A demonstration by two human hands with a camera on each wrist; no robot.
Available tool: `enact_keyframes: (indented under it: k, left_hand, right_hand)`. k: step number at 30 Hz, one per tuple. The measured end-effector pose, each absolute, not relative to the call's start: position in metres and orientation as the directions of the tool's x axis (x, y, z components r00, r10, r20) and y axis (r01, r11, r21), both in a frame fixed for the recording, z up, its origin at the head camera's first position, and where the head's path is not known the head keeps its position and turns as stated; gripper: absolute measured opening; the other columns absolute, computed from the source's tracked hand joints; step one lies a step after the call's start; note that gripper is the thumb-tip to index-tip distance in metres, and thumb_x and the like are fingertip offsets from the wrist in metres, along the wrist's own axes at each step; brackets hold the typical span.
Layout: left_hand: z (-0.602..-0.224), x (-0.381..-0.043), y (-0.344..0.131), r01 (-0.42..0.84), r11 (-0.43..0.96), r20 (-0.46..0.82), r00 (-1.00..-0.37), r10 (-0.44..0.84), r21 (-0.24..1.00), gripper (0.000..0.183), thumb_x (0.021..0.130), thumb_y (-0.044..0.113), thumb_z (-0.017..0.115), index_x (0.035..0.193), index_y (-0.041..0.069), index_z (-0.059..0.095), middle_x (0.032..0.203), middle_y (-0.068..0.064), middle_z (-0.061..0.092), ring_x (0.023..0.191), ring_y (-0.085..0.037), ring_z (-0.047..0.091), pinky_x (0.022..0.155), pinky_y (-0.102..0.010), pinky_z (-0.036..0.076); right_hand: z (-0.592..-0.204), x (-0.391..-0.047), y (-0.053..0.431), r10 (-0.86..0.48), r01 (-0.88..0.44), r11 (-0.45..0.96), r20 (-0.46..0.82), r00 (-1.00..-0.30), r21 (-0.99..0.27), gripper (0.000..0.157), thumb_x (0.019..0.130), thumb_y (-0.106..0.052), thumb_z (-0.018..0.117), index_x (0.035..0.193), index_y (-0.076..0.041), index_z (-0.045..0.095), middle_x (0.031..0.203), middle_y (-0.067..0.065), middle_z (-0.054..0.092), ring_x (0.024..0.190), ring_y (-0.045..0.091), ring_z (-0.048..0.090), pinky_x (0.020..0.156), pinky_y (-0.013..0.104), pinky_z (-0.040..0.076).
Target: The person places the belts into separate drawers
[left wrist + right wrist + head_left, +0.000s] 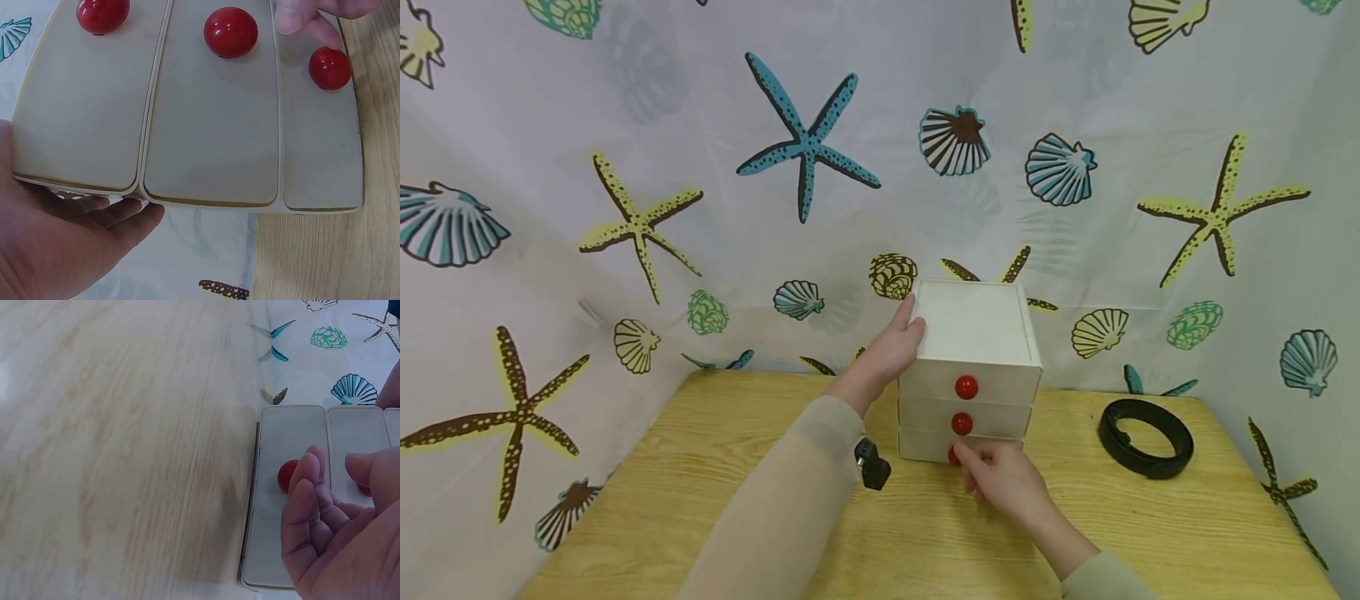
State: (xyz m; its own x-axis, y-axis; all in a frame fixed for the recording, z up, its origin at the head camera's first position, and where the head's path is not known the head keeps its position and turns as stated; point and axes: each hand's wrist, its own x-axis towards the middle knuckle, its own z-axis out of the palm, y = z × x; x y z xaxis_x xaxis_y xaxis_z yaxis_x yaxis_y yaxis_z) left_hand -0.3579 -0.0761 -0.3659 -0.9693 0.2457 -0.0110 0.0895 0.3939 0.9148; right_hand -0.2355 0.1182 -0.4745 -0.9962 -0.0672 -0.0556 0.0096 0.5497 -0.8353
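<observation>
A small white cabinet (976, 327) of three stacked drawers stands on the wooden table, each drawer front bearing a round red knob. My left hand (889, 350) lies against the cabinet's left side, thumb at the upper edge and fingers stretched along the side wall. Down at the lowest drawer (320, 150) is my right hand (1006, 482), its fingers loosely bent. One fingertip meets the bottom knob (330, 69), while the thumb stays apart from it. The middle knob (962, 423) and top knob (966, 387) are untouched. All three drawers look closed.
A coiled black belt (1146, 439) lies on the table right of the cabinet. Behind and at both sides hangs a white cloth (865, 217) printed with starfish and shells. The wooden tabletop (700, 483) stretches left and right. A black device (872, 465) sits at my left wrist.
</observation>
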Motion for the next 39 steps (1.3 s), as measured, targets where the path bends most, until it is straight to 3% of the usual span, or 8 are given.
enact_keyframes:
  k: [13,25,34,39]
  left_hand:
    - [-0.366,-0.358,-0.076,0.097,0.397,-0.004,-0.969,0.246,0.913,0.067,0.121,0.041,0.029,0.180,0.025,0.000,0.186,-0.002,0.001,0.170,-0.027,0.001,0.136,-0.052,0.006]
    - [-0.366,-0.358,-0.075,0.086,0.394,-0.011,-0.971,0.238,0.915,0.068,0.121,0.041,0.030,0.180,0.026,0.000,0.186,-0.003,0.002,0.170,-0.028,0.002,0.136,-0.054,0.007]
    - [-0.366,-0.358,-0.075,0.084,0.398,-0.013,-0.972,0.235,0.914,0.068,0.121,0.041,0.029,0.180,0.026,0.000,0.186,-0.003,0.002,0.170,-0.028,0.002,0.136,-0.054,0.007]
    - [-0.366,-0.358,-0.075,0.088,0.399,-0.010,-0.972,0.236,0.913,0.068,0.121,0.041,0.029,0.180,0.026,0.000,0.186,-0.003,0.002,0.170,-0.028,0.002,0.136,-0.054,0.007]
  right_hand:
    - [-0.485,-0.238,0.119,-0.064,0.043,0.595,-0.101,-0.993,-0.803,0.056,0.114,-0.047,0.060,0.074,-0.010,0.070,0.064,0.003,0.065,0.059,0.021,0.062,0.058,0.033,0.046]
    - [-0.488,-0.241,0.120,-0.049,0.065,0.584,-0.116,-0.992,-0.809,0.054,0.114,-0.048,0.059,0.084,-0.007,0.074,0.068,0.003,0.067,0.059,0.020,0.065,0.056,0.032,0.049]
    - [-0.502,-0.254,0.122,-0.087,0.086,0.493,-0.148,-0.985,-0.866,0.052,0.111,-0.051,0.063,0.091,-0.005,0.076,0.071,0.005,0.070,0.061,0.018,0.069,0.056,0.032,0.059]
    - [-0.518,-0.262,0.125,-0.132,0.027,0.468,-0.101,-0.986,-0.883,0.055,0.110,-0.056,0.064,0.088,-0.008,0.075,0.069,0.005,0.072,0.058,0.019,0.069,0.051,0.032,0.058]
